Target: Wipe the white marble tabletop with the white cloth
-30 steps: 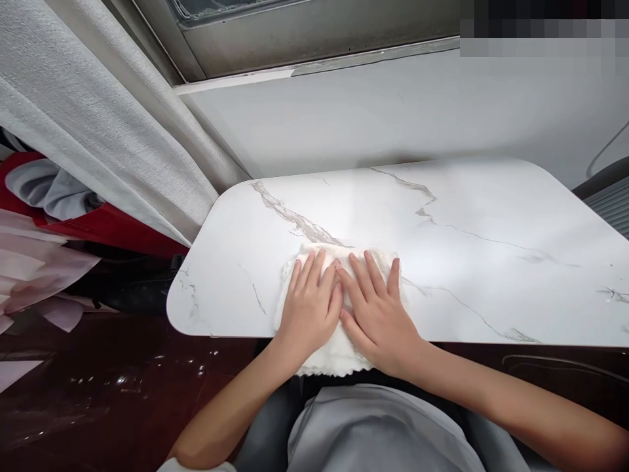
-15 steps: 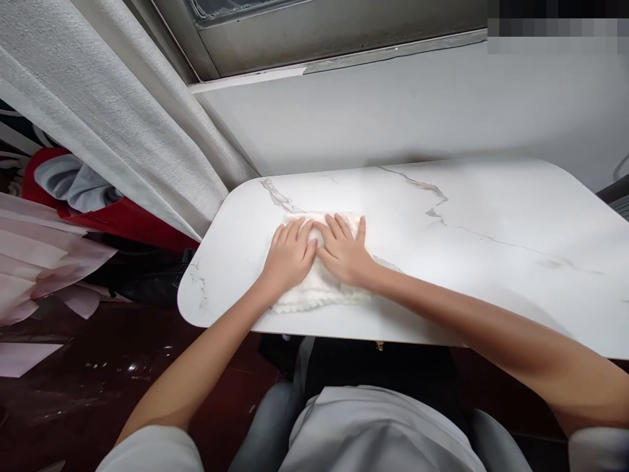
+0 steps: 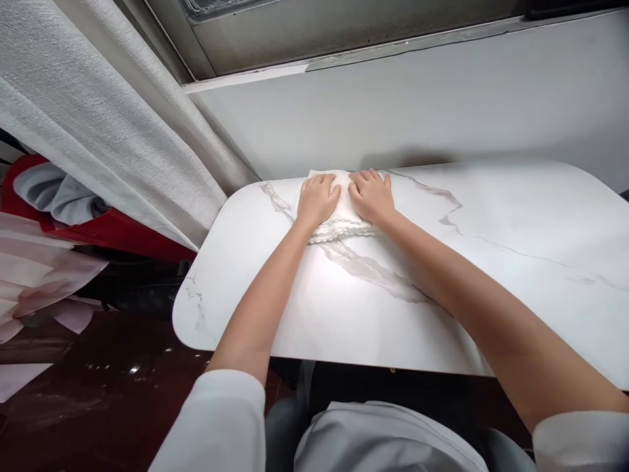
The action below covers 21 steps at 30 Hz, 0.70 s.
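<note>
A white cloth (image 3: 343, 223) lies bunched at the far edge of a white marble-patterned table (image 3: 491, 262), close to the wall. My left hand (image 3: 317, 196) presses flat on the cloth's left part, fingers stretched out. Beside it, my right hand (image 3: 371, 193) presses flat on the right part, fingers also spread. Both arms reach far forward across the table. Most of the cloth is hidden under the hands.
A grey wall (image 3: 417, 105) and window frame rise right behind the table. A grey curtain (image 3: 98, 131) hangs at the left. Left of the table are a red item (image 3: 108, 226) with grey fabric and pale pink sheets (image 3: 34, 275) over a dark glossy floor.
Both hands have slid the cloth away from me, from the table's near edge across to its far edge by the wall. My arms are now fully stretched.
</note>
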Tool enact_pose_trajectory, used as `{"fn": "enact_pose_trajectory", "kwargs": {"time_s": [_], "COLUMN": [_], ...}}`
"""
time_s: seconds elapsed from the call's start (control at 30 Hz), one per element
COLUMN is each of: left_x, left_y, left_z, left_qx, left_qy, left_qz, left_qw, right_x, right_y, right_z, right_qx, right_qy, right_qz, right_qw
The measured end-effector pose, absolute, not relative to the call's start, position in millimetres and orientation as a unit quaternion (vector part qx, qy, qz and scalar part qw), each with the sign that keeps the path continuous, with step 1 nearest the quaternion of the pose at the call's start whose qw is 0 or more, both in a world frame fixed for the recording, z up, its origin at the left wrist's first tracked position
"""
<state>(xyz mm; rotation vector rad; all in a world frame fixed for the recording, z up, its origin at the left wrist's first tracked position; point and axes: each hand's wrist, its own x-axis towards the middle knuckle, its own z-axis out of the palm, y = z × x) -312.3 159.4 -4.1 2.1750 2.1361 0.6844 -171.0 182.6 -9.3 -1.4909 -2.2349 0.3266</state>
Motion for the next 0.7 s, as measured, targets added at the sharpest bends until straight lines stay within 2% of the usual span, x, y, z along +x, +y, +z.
{"fn": "enact_pose_trajectory", "kwargs": {"time_s": [0.3,0.5,0.7], "left_x": [-317.9,-322.4,-331.3], "left_y": [187.1,195.0,205.4], "left_z": [-4.4,-1.1,-1.1], "left_qx": [0.7,0.715,0.709], "left_qy": [0.676,0.661,0.671], "left_qz": [0.23,0.224,0.213], "left_qw": [0.026,0.033,0.022], "right_x": [-156.3,-152.9,-170.6], "right_y": [217.3,226.9,231.7], "right_z": [-2.5,-3.2,-9.1], "right_qx": [-0.476,-0.482,-0.504], "right_qy": [-0.862,-0.859,-0.848], "right_qz": [0.1,0.105,0.052], "right_qw": [0.145,0.139,0.153]}}
